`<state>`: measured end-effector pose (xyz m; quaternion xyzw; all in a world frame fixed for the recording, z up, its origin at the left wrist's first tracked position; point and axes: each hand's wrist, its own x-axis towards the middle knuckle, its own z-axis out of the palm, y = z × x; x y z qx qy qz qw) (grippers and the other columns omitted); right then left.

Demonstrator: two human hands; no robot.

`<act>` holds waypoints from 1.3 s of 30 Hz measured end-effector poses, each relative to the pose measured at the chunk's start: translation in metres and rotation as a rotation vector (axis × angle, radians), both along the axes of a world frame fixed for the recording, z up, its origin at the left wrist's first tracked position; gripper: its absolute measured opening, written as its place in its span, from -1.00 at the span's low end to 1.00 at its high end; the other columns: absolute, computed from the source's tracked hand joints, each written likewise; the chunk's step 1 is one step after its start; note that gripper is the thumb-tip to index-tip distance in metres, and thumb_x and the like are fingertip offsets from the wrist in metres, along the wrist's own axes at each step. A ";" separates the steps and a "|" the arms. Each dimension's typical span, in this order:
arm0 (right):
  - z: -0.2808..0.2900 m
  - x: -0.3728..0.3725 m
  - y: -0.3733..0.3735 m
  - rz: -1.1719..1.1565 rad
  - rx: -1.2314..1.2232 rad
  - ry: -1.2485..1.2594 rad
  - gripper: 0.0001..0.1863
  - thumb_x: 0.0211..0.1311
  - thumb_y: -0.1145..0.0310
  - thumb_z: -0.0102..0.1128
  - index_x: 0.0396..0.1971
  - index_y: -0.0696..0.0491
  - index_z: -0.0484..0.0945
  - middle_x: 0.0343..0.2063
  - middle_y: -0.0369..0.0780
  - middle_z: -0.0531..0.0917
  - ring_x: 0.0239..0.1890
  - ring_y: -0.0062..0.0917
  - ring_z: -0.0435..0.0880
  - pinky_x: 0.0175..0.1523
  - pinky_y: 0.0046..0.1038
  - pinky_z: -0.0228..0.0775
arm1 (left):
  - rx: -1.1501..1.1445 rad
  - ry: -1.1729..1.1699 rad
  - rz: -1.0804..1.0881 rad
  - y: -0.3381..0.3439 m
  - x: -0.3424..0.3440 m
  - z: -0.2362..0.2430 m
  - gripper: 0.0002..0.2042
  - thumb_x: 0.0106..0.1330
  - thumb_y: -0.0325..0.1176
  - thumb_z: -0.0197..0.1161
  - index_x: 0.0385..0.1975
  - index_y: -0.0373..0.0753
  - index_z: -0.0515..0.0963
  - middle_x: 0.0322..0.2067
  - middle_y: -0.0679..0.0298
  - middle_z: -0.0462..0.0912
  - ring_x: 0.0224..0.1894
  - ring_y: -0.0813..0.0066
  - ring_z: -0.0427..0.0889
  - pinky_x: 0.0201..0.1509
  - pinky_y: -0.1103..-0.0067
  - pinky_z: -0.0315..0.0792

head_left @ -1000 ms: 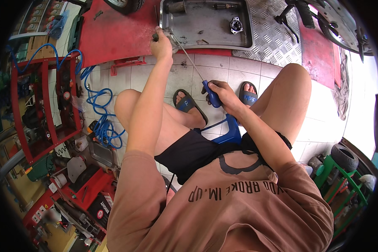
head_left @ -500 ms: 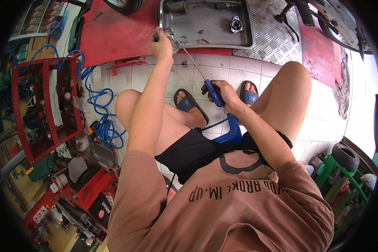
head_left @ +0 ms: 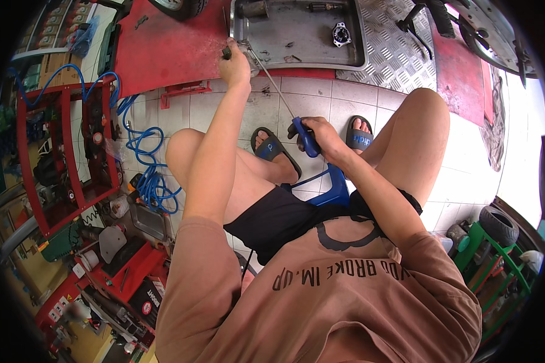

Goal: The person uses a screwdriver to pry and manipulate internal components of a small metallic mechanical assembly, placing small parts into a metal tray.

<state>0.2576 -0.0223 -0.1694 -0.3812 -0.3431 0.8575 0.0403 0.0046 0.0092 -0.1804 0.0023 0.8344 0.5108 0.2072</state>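
Observation:
My left hand (head_left: 235,63) is closed on a greyish metal part (head_left: 247,63), held at the near left edge of a metal tray (head_left: 297,42); its exact shape is partly hidden by my fingers. My right hand (head_left: 321,136) grips a blue-handled air blow gun (head_left: 304,134) between my knees. The gun's long thin nozzle (head_left: 272,81) angles up to the part in my left hand. Inside the tray lie a round flanged part (head_left: 340,35), a cylinder (head_left: 254,9) and small dark pieces.
The tray rests on a red bench (head_left: 163,51) beside a chequered metal plate (head_left: 387,54). A motorbike (head_left: 484,27) stands upper right. A blue coiled hose (head_left: 154,187), red rack (head_left: 66,157) and tool trolley (head_left: 133,272) are left; a tyre (head_left: 496,224) on a green rack is lower right.
My right hand and the blow gun have shifted slightly between frames, staying between my knees. My left hand stays at the tray's edge with only a very small movement.

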 end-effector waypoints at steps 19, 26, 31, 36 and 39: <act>0.005 0.000 0.000 0.032 0.031 0.010 -0.70 0.40 0.25 -0.15 -0.20 0.20 0.43 -0.39 -0.19 0.57 -0.53 -0.59 0.51 -0.40 -0.55 0.39 | 0.024 0.101 -0.003 0.003 0.002 0.003 -0.40 0.19 0.14 0.16 -0.26 -0.47 0.53 -0.27 -0.08 0.63 -0.14 0.03 0.59 -0.03 0.32 0.38; 0.003 0.000 -0.004 0.069 0.169 -0.052 -0.72 0.36 0.26 0.00 -0.22 0.23 0.44 -0.38 -0.23 0.57 -0.50 -0.60 0.52 -0.39 -0.55 0.39 | 0.052 0.135 -0.015 0.002 0.002 0.003 -0.41 0.18 0.12 0.19 -0.29 -0.47 0.52 -0.33 -0.04 0.63 -0.20 0.08 0.59 -0.05 0.35 0.39; -0.006 0.002 -0.002 0.028 0.238 -0.141 -0.70 0.25 0.27 0.19 -0.23 0.23 0.47 -0.51 -0.22 0.57 -0.57 -0.58 0.52 -0.45 -0.53 0.37 | 0.069 0.162 -0.020 0.003 0.008 0.009 -0.44 0.16 0.08 0.24 -0.28 -0.46 0.51 -0.35 -0.02 0.63 -0.22 0.11 0.60 -0.06 0.35 0.40; 0.007 -0.003 0.001 -0.002 0.219 -0.204 -0.71 0.22 0.28 0.19 -0.26 0.24 0.50 -0.50 -0.18 0.61 -0.59 -0.56 0.51 -0.45 -0.53 0.37 | 0.009 0.219 -0.056 0.001 0.009 0.016 -0.45 0.16 0.07 0.25 -0.28 -0.45 0.51 -0.33 -0.01 0.63 -0.21 0.11 0.60 -0.06 0.35 0.40; 0.005 -0.003 0.001 -0.042 -0.023 -0.126 -0.70 0.28 0.27 0.05 -0.27 0.25 0.52 -0.48 -0.19 0.61 -0.52 -0.56 0.51 -0.38 -0.53 0.37 | 0.001 0.213 -0.050 0.001 0.008 0.013 -0.45 0.16 0.07 0.23 -0.26 -0.45 0.51 -0.31 -0.01 0.63 -0.20 0.11 0.60 -0.05 0.35 0.39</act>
